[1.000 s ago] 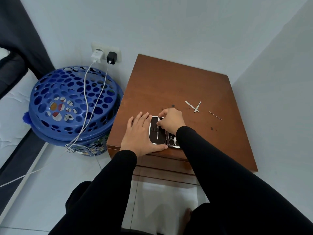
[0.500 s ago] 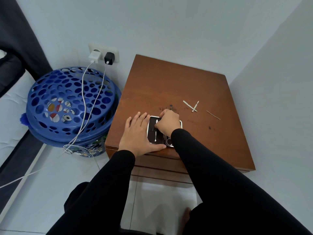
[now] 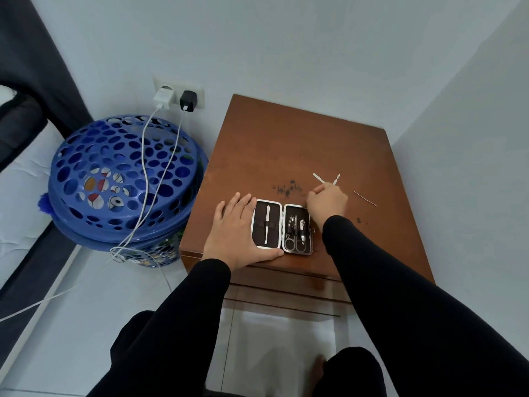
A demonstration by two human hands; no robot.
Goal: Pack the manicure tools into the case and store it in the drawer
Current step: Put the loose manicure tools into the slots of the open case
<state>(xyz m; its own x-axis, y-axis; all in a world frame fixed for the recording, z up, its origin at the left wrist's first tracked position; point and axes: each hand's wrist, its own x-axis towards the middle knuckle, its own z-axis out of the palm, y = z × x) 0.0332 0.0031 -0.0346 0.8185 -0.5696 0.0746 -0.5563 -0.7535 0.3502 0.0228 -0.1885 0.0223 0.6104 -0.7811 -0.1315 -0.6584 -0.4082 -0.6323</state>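
**Q:** Where is the case located?

**A:** The case (image 3: pixel 282 228) is laid open and flat near the front edge of the brown nightstand (image 3: pixel 286 138). One slim tool (image 3: pixel 266 224) is strapped in its left half. A set of small tools (image 3: pixel 297 229), scissors among them, is seated in its right half.

**Q:** How is the left hand set?

**A:** The left hand (image 3: pixel 233 232) is laid flat on the nightstand top, fingers straight and close together, against the left edge of the case. The thumb is run along the case's front edge.

**Q:** And the right hand?

**A:** The right hand (image 3: pixel 327 203) is extended past the far right corner of the case to two crossed tools (image 3: pixel 317 177). Its fingers are curled over their near ends. Whether a tool is pinched cannot be determined.

**Q:** What else is to be noted?

**A:** A thin tool (image 3: pixel 365 198) is lying alone near the right hand, apart from it. The drawer front (image 3: pixel 286 287) is visible below the top. A blue perforated basket (image 3: pixel 123 179) is placed on the floor to the left, and cables from a white charger (image 3: pixel 161 96) and a black charger (image 3: pixel 187 100) are draped over it.
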